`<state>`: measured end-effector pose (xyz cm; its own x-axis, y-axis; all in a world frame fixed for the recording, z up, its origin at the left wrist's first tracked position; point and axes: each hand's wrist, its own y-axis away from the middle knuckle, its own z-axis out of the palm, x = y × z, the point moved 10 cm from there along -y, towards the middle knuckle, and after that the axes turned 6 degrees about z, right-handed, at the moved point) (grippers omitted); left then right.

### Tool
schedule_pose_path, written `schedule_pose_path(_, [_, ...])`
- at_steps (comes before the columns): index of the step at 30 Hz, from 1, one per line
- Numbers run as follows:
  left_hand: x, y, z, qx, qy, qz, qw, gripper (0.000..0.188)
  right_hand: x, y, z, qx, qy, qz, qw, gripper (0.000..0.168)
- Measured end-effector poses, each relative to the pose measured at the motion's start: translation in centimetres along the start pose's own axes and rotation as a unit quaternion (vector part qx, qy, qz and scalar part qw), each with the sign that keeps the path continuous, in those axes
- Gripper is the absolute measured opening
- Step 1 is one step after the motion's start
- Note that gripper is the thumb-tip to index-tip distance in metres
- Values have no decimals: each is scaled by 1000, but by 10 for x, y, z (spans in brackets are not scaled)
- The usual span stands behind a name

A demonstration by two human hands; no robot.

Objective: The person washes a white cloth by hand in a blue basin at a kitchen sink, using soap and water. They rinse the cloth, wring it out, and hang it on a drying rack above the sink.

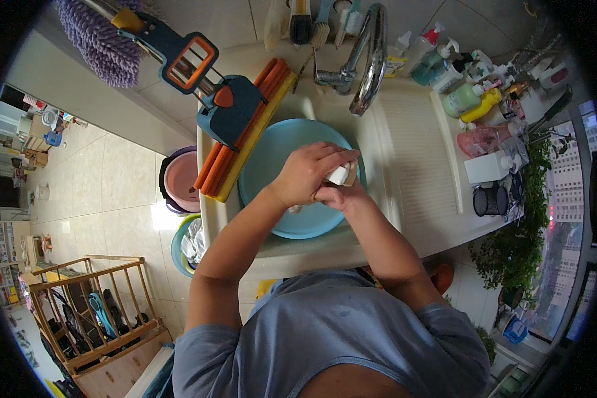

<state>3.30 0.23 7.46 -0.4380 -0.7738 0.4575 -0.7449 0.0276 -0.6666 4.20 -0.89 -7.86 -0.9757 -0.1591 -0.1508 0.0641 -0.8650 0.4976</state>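
My left hand (308,171) lies over the top of a wet-looking white item (339,175), possibly a folded cloth, with its fingers curled across it. From the right and below, my right hand (346,197) closes around the same bundle, its thumb showing under the left palm. Most of the item is hidden between the hands, and a small pale end pokes out below the left wrist. Both hands are above a light blue plastic basin (303,226), which stands in a white sink (251,263). What the basin holds is hard to tell.
A sponge mop (248,134) leans across the sink's left rim. Behind the basin is a chrome faucet (368,64), with brushes (321,30) on the wall. A ribbed washboard surface (418,149) lies right, bordered by several bottles (462,99). Pink (181,181) and blue basins stand left.
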Motion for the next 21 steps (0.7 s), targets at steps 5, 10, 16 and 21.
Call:
schedule_pose_path(5, [-8,-7,-9,2,-38,-8,999,73,-5,5,12,-30,8,-4,1000,35])
schedule_pose_path(10, [4,-15,-9,-49,-92,36,994,61,-7,6,21,-57,7,-3,998,37])
schedule_pose_path(16, [14,-24,-4,-91,-92,88,988,45,-10,3,19,-100,-4,28,995,37])
schedule_pose_path(21, [12,-27,-1,-115,-71,78,988,39,-7,16,28,-72,-36,48,996,31])
